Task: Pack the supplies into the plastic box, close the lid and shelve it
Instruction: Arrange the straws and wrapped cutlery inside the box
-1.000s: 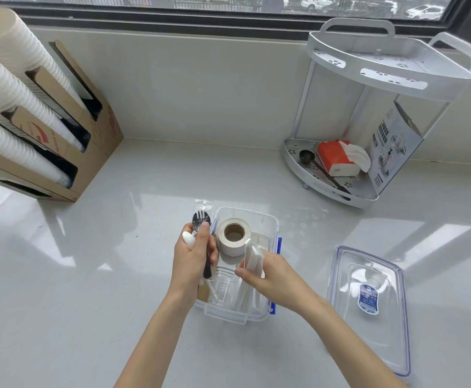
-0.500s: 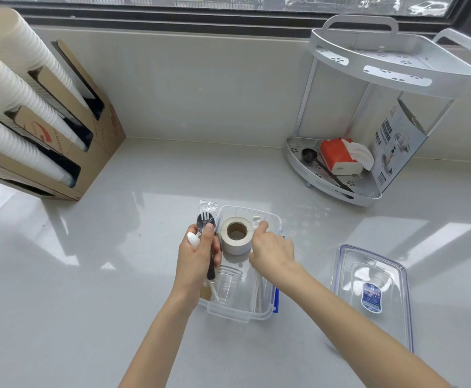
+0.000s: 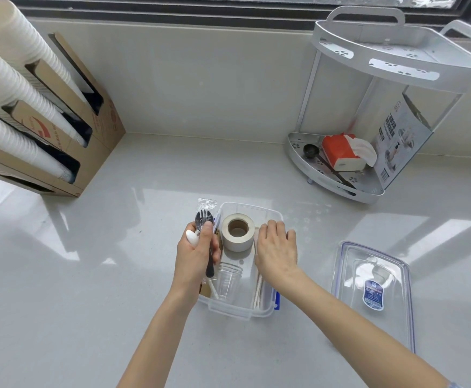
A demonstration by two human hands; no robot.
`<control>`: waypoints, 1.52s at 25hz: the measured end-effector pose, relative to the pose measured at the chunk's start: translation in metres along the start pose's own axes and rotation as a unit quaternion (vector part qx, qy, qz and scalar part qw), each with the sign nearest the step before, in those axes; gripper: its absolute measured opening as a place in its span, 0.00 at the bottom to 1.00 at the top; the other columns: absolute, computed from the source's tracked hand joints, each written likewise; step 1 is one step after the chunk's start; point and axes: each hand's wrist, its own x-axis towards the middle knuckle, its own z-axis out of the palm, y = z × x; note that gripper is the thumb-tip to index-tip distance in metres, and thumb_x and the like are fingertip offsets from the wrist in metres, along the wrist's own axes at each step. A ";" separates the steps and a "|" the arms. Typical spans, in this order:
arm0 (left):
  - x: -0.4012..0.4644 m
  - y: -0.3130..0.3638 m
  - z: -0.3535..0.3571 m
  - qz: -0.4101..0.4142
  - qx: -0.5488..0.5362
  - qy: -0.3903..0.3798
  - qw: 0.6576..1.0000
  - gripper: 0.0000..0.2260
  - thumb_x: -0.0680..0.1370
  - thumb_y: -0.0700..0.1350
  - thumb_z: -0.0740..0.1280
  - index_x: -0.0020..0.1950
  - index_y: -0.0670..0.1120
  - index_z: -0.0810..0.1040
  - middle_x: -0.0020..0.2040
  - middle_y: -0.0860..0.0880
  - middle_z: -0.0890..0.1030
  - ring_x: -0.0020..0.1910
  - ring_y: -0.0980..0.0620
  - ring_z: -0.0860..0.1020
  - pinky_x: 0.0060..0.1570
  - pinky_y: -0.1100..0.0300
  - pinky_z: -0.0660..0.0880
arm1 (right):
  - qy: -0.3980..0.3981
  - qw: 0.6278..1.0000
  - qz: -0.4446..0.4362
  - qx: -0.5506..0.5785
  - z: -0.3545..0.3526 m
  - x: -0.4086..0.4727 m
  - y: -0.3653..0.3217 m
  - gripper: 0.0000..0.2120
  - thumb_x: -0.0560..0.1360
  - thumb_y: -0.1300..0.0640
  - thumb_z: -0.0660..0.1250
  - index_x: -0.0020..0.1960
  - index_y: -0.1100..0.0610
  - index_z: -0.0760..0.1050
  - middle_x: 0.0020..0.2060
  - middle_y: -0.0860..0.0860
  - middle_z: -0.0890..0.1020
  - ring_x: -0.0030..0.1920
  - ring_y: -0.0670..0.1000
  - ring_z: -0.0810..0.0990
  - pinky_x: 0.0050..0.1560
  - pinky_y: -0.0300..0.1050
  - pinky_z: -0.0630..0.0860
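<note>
A clear plastic box point(image 3: 230, 310) stands open on the white counter. Inside it are a roll of pale tape point(image 3: 237, 231), clear plastic cups point(image 3: 228, 278) and white wrapped sticks point(image 3: 258, 292) along its right wall. My left hand point(image 3: 196, 254) is shut on wrapped cutlery point(image 3: 204, 219), a black fork and a white spoon, at the box's left rim. My right hand point(image 3: 277, 247) lies flat, palm down, over the box's right side, fingers apart, pressing on the sticks. The clear lid point(image 3: 374, 292) with a blue label lies on the counter to the right.
A white two-tier corner rack point(image 3: 335, 183) stands at the back right, holding an orange tissue pack point(image 3: 340, 151), a black scoop and a printed card. A cardboard holder point(image 3: 88, 130) with stacks of paper cups leans at the left. A window sill runs along the back.
My right hand has put the white sticks down into the box's right side and moved forward to lie flat over them. My left hand has kept the cutlery still.
</note>
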 end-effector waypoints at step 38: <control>-0.015 0.003 0.035 -0.010 0.004 -0.224 0.975 0.10 0.79 0.46 0.55 0.47 0.42 0.72 0.32 0.49 0.75 0.30 0.57 0.78 0.33 0.67 0.76 | -0.034 0.766 -0.012 0.642 -0.068 -0.007 0.027 0.04 0.73 0.60 0.66 0.40 0.53 0.74 0.34 0.46 0.78 0.35 0.43 0.77 0.44 0.39 0.74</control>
